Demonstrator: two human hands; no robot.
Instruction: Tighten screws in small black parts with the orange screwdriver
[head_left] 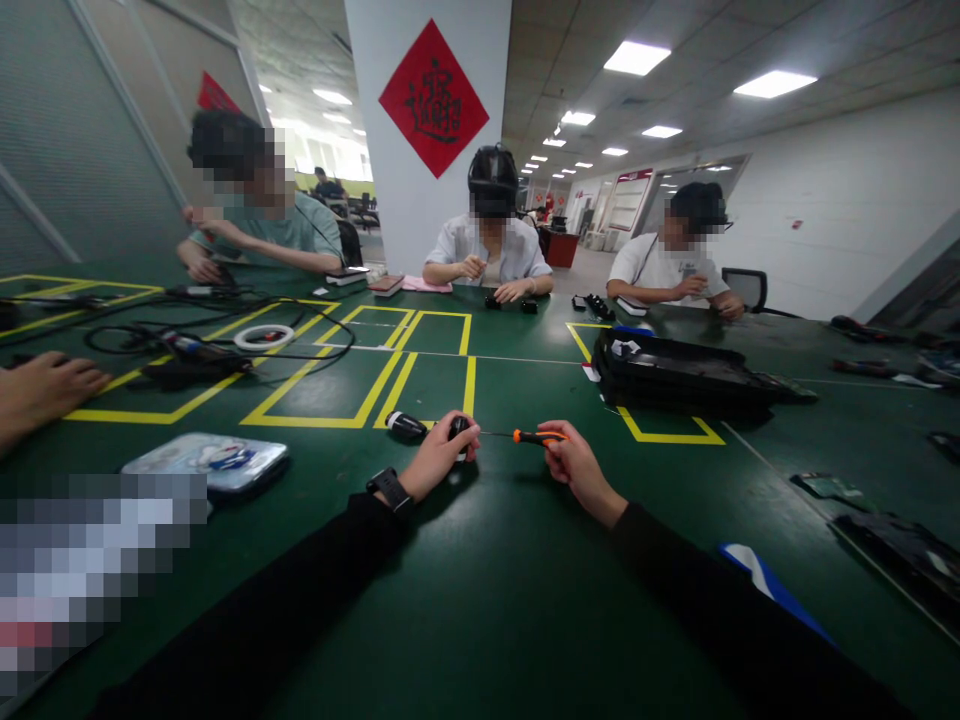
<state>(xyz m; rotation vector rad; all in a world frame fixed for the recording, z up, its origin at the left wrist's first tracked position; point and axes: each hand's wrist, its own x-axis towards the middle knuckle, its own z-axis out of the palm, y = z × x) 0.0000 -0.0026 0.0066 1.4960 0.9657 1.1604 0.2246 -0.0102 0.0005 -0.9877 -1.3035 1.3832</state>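
Note:
My left hand (444, 452), with a dark watch at its wrist, is closed round a small black object (458, 428) above the green table (495, 580). My right hand (576, 462) grips the orange and black handle of a screwdriver (536, 437). The thin shaft points left, and its tip is at or close to the black object; whether they touch I cannot tell. A black and white cylindrical object (406, 426) lies just left of my left hand.
Black trays (682, 372) are stacked at the right. A phone-like item (206, 462) and cables (180, 345) lie at the left, near another person's hand (52, 395). Circuit boards (829, 488) lie far right. Three people sit across the table.

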